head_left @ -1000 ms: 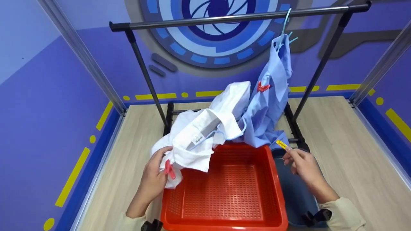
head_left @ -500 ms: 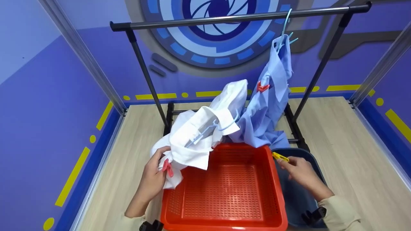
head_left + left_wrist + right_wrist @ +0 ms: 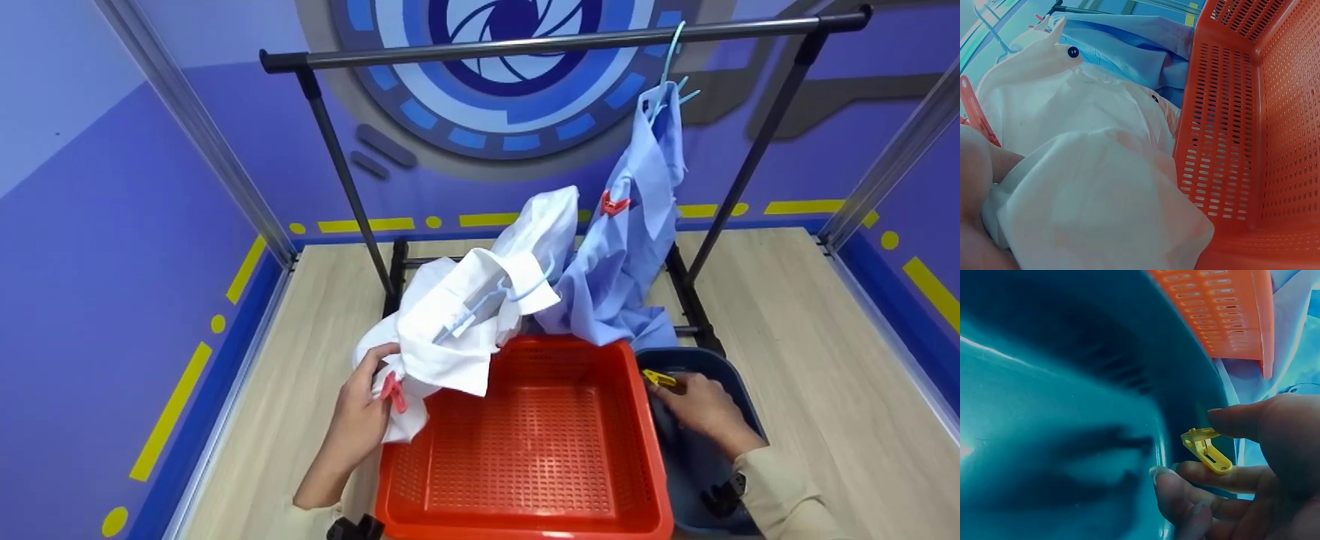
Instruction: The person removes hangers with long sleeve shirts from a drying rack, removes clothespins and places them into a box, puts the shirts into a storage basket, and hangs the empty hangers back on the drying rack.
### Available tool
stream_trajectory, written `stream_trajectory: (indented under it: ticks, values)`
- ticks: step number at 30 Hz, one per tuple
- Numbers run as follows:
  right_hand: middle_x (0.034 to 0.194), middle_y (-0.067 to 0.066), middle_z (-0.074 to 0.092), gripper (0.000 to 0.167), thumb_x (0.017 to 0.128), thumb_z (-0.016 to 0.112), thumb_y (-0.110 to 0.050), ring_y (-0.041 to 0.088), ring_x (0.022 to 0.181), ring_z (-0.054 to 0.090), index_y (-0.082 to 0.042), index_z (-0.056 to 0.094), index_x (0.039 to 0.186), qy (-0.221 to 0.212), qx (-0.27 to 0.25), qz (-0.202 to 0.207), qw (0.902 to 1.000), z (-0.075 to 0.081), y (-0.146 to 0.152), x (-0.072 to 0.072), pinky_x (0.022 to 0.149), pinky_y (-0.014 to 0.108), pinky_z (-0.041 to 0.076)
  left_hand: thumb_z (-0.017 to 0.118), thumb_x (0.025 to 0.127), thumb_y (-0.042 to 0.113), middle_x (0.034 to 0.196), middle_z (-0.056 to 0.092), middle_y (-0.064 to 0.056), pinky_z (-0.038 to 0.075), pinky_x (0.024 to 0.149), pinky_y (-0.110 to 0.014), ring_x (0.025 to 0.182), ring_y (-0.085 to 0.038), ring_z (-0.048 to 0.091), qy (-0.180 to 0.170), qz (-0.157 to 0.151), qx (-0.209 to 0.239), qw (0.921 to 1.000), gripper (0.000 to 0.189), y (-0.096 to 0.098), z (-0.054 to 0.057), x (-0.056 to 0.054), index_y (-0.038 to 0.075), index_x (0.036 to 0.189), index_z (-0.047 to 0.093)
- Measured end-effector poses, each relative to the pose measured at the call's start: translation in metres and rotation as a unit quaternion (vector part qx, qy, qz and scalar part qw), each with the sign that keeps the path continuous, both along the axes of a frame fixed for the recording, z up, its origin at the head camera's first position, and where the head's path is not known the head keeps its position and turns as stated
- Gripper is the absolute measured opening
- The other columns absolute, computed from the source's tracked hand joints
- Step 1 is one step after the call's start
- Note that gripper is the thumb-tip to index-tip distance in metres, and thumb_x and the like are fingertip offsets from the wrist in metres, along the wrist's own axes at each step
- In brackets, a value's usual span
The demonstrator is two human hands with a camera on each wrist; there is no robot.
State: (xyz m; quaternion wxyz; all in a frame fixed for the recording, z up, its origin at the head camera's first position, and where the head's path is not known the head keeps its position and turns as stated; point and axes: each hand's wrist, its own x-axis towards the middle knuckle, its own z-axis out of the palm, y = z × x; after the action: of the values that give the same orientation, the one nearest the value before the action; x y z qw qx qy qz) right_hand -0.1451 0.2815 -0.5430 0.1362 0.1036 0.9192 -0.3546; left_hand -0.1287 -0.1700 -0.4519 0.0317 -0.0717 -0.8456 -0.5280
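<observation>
My left hand (image 3: 360, 412) grips the shoulder side of a white shirt (image 3: 446, 371), held up over the left edge of a red basket (image 3: 658, 457). A red clothespin (image 3: 392, 394) is clipped on the shirt beside the fingers. Inside the collar lies a pale blue hanger (image 3: 487, 300). Over a dark blue basin (image 3: 694, 487), my right hand (image 3: 705, 409) pinches a yellow clothespin (image 3: 1207, 450) between thumb and fingers. The right wrist view has the clothespin near the basin wall, with the hand's shadow on the plastic.
A black clothes rack (image 3: 480, 49) stands behind the basket. From its right part hangs a light blue shirt (image 3: 645, 225) on a hanger, with a red clothespin (image 3: 613, 203) on it. The shirt's lower end reaches the basket's back rim.
My right hand has lowered into the basin area with the yellow clothespin, which has turned in the fingers. The white shirt's collar and hanger have shifted slightly left.
</observation>
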Motion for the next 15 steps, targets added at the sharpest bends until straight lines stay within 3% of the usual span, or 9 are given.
stream_trajectory:
  ticks: [7,11,15]
  values:
    - [0.069,0.005,0.063,0.038,0.093,0.059,-0.04,0.013,0.057,0.059,-0.003,0.063,0.103,-0.013,-0.002,-0.001,0.9999,-0.004,-0.002,-0.004,0.052,0.028,0.047,0.052,0.097,0.005,0.11,0.059,-0.005,0.049,0.084,-0.026,0.096,-0.017,0.056,-0.001,-0.001,0.008,1.0,0.036,0.001,0.0,0.001,0.02,0.13,0.05]
    - [0.072,0.007,0.064,0.045,0.094,0.059,-0.038,0.014,0.058,0.062,0.001,0.06,0.116,-0.021,-0.001,-0.003,0.9998,-0.008,-0.001,-0.005,0.053,0.028,0.048,0.051,0.097,0.005,0.102,0.056,-0.006,0.047,0.082,-0.029,0.093,-0.018,0.054,0.001,0.0,0.006,1.0,0.039,0.001,0.0,0.002,0.022,0.132,0.048]
    - [0.075,0.007,0.064,0.047,0.094,0.058,-0.034,0.014,0.058,0.062,0.003,0.058,0.122,-0.03,0.008,0.003,0.9995,-0.012,-0.001,-0.007,0.053,0.028,0.048,0.051,0.097,0.005,0.107,0.055,-0.006,0.048,0.083,-0.029,0.096,-0.019,0.054,-0.009,-0.001,0.01,0.9999,0.042,0.001,0.0,0.003,0.023,0.134,0.046]
